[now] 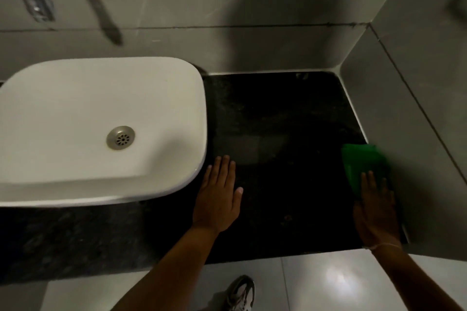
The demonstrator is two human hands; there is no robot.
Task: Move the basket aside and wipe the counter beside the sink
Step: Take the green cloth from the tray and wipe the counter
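On dark tabletop [278, 121] beside sink [101, 121], our left hand [217, 199] lies flat, fingers spread, holding nothing. Our right hand [376, 212] presses green cloth [361, 161] flat near right wall. We see no basket.

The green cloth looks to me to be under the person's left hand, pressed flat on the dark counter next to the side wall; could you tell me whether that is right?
Not quite: the green cloth is under the right hand, not the left. The head view shows the left hand flat on the bare dark counter near the sink. The rest holds: the cloth lies flat on the counter next to the side wall.
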